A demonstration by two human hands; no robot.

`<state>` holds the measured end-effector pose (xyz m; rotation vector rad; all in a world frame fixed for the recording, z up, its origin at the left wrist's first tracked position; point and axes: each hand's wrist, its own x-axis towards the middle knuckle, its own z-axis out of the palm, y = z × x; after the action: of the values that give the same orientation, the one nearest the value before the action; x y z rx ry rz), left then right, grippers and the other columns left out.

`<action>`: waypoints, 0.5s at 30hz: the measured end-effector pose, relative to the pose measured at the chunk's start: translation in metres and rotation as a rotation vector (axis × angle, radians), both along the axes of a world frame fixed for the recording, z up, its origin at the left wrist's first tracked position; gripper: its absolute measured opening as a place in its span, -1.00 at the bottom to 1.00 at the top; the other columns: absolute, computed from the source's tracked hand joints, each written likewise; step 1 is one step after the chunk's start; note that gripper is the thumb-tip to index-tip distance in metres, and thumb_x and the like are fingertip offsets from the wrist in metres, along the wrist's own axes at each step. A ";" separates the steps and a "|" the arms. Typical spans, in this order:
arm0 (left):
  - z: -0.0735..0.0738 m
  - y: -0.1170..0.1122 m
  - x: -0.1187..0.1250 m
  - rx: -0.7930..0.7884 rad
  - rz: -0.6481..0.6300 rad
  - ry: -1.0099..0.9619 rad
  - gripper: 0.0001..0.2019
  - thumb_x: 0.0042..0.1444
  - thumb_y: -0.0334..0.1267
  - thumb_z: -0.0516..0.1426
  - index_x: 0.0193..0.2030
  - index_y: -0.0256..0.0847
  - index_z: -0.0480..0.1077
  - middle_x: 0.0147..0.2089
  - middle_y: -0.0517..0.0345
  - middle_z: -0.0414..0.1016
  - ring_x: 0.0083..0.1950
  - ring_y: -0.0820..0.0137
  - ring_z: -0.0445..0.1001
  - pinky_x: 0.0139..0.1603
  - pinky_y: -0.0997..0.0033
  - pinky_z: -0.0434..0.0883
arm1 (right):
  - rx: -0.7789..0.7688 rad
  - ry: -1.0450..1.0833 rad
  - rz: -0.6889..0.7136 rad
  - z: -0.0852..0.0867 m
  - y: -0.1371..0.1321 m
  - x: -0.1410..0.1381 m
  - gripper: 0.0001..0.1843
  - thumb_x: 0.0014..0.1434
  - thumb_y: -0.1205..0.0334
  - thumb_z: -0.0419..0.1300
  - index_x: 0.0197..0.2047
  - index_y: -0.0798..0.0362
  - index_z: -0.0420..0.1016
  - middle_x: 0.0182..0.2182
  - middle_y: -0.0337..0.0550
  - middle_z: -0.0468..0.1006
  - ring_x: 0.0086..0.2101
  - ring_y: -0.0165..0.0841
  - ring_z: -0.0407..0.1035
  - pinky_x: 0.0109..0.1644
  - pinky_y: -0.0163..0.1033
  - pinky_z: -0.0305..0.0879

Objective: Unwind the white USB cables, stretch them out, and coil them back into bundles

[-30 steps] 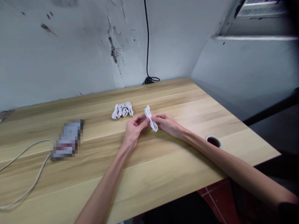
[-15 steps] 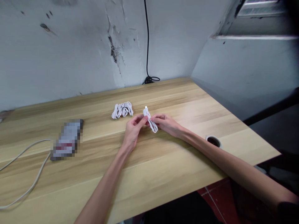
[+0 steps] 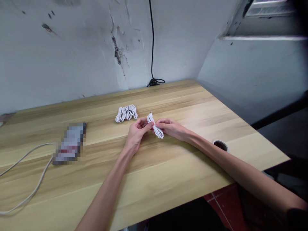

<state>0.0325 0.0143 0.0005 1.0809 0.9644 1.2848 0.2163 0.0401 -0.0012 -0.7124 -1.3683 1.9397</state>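
Observation:
Between my two hands is a folded white cable (image 3: 158, 132), its loops pointing down toward me and a metal plug end at the top. My left hand (image 3: 137, 131) pinches the bundle at its middle, thumb on top. From the other side, my right hand (image 3: 170, 127) has its thumb and fingers closed at the same middle part; what exactly its fingertips grip is partly hidden. Farther back on the table, to the left, lie several coiled white cables (image 3: 126, 113) side by side.
A blurred-out phone (image 3: 69, 143) lies on the wooden table (image 3: 183, 179) at left, with a white cord (image 3: 36, 189) beside it. Near my right forearm sits a roll of dark tape (image 3: 220, 145). A black cable (image 3: 154, 81) hangs down the wall to the table's back edge.
The folded cable has turned slightly in my fingers, so its plug shows a different side and its loops sit a little lower and farther right. Both hands stay nearly in place.

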 end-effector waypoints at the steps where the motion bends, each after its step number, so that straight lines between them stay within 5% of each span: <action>1: 0.000 0.000 -0.001 -0.004 0.000 -0.001 -0.65 -0.10 -0.20 0.41 -0.14 -0.21 0.53 -0.13 0.07 0.60 -0.17 0.35 0.54 -0.09 0.34 0.45 | -0.009 0.004 0.011 0.000 0.000 0.000 -0.75 0.14 0.03 0.34 -0.30 0.06 0.58 -0.35 -0.16 0.58 -0.34 -0.38 0.39 -0.21 -0.26 0.27; 8: -0.001 0.002 -0.003 0.007 -0.016 0.005 -0.62 -0.08 -0.24 0.40 -0.07 -0.18 0.56 -0.01 0.04 0.59 0.01 0.30 0.51 0.10 0.29 0.40 | -0.040 0.041 0.050 -0.001 -0.001 0.000 -0.75 0.15 0.04 0.35 -0.29 0.07 0.57 -0.33 -0.14 0.60 -0.35 -0.40 0.40 -0.25 -0.28 0.26; 15: -0.003 0.001 -0.004 0.019 0.001 0.021 -0.67 -0.11 -0.24 0.41 -0.15 -0.20 0.56 -0.16 0.11 0.58 -0.16 0.38 0.50 -0.09 0.39 0.42 | 0.040 0.008 0.090 -0.001 0.001 0.002 -0.72 0.19 0.00 0.31 -0.28 0.06 0.57 -0.29 -0.11 0.62 -0.36 -0.39 0.40 -0.30 -0.28 0.25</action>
<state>0.0288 0.0152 -0.0022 1.1108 0.9706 1.2878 0.2179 0.0408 -0.0018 -0.6333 -1.4530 1.9761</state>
